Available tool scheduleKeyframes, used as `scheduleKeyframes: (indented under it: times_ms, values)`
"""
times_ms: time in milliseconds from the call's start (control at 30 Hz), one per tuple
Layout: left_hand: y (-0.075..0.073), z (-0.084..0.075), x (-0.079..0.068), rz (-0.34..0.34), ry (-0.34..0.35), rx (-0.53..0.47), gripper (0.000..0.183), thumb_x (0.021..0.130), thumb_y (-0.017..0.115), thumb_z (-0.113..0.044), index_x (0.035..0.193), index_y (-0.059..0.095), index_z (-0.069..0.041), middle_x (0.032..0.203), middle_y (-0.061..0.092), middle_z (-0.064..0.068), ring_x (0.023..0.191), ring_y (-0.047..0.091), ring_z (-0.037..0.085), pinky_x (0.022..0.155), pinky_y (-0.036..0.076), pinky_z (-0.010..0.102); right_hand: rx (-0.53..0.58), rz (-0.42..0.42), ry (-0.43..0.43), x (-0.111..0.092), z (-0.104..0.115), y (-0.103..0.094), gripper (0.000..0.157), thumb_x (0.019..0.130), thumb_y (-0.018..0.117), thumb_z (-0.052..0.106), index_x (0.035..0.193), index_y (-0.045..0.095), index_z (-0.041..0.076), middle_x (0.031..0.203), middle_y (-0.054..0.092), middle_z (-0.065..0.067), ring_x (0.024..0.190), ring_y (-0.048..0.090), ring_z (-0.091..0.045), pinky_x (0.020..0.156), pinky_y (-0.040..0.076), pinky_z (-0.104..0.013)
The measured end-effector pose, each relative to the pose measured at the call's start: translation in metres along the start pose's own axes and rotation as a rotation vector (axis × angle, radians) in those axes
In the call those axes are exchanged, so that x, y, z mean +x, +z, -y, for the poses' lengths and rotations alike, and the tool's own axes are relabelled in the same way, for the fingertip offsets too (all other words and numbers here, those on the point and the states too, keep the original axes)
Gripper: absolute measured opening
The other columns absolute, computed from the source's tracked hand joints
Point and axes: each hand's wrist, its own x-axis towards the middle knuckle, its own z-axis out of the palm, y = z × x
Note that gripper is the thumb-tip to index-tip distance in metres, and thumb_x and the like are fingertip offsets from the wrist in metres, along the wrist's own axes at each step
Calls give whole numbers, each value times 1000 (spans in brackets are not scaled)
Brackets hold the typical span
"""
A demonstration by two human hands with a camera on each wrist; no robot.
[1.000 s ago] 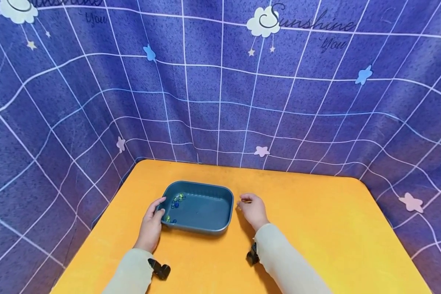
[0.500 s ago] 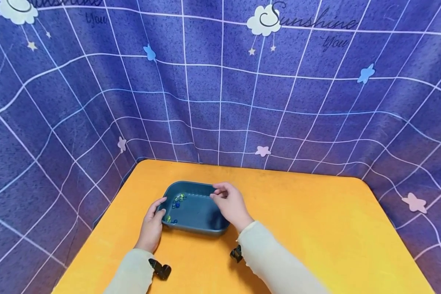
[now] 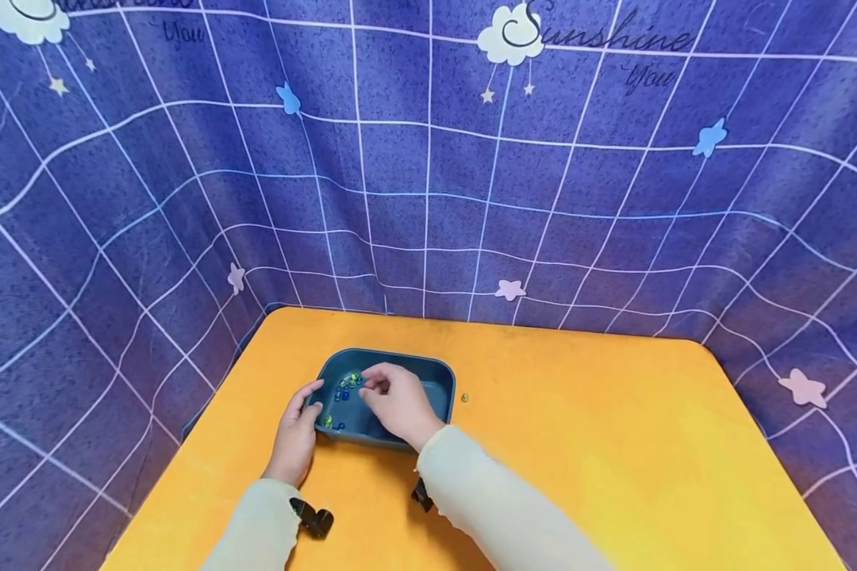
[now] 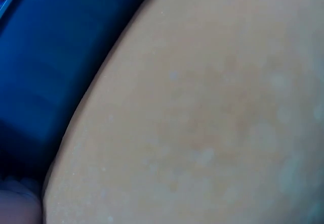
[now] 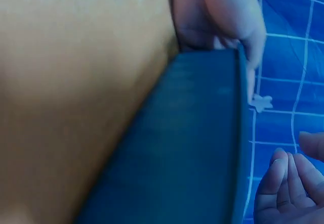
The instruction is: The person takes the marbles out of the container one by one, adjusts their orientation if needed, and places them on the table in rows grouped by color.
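Note:
In the head view, a dark blue plastic tray [image 3: 439, 408] sits on the table, with several small green and blue glass marbles [image 3: 346, 393] at its left end. My left hand [image 3: 293, 444] grips the tray's left side, thumb over the rim. Over the middle of the tray reaches my right hand [image 3: 400, 404], close to the marbles. The right wrist view shows that hand's thumb [image 5: 313, 145] apart from its bent fingers, with nothing visible between them. A single marble [image 3: 465, 397] lies on the table just right of the tray.
The table has a yellow-orange top [image 3: 600, 444]. A purple-blue curtain [image 3: 428, 159] with a grid and stars hangs behind it and at both sides. Each wrist carries a small black camera [image 3: 313, 519].
My right hand has moved left from beside the tray's right edge to above the tray's marbles, uncovering the marble on the table. The left hand has stayed on the tray.

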Motion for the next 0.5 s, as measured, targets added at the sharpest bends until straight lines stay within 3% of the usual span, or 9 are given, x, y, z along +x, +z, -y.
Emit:
scheduleKeyframes:
  times_ms: [200,500]
  values:
    - [-3,7,1,-15,41,35,43,112,42,-20,155,45,-20,170,19,5,156,10,23,125,11,50,-56,50,30,4,5,27,17,97,74,18,115,73,15,93,64,13,83,59,-5,77,54,-23]
    - [0,8,2,-11,73,-22,43,111,43,-15,154,46,-14,168,23,7,154,13,23,123,16,49,-196,147,88,14,4,55,15,95,76,16,109,75,12,91,66,11,81,60,-4,76,54,-23]
